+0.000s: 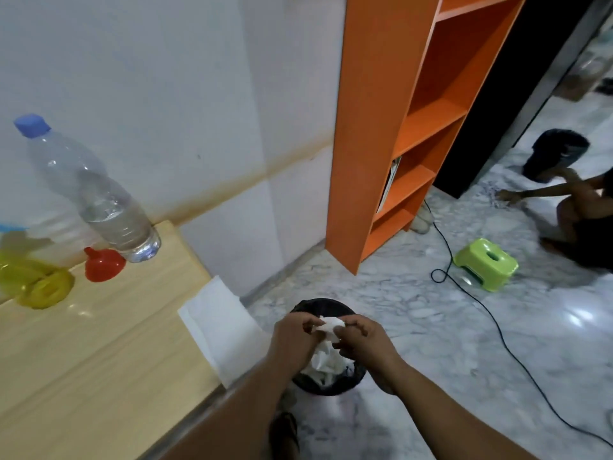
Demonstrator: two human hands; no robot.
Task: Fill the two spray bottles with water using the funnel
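Scanning left to right: spray bottles (pixel 30 277) blurred at worktop (pixel 99 353) edge, funnel (pixel 102 263) beside water bottle (pixel 96 194). Both grips off-task: left hand (pixel 293 333) and right hand (pixel 361 340) pinch a tissue (pixel 328 325) over the bin (pixel 328 383). Risk: bottle leans, could tip. No legible labels.

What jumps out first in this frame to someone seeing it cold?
Bottom centre, the left hand and right hand pinch a crumpled white tissue over a black bin on the marble floor. Behind it, a tall orange shelf unit stands against the wall. On the wooden table at left stand a clear water bottle with a blue cap, the red funnel and a blurred yellow spray bottle.
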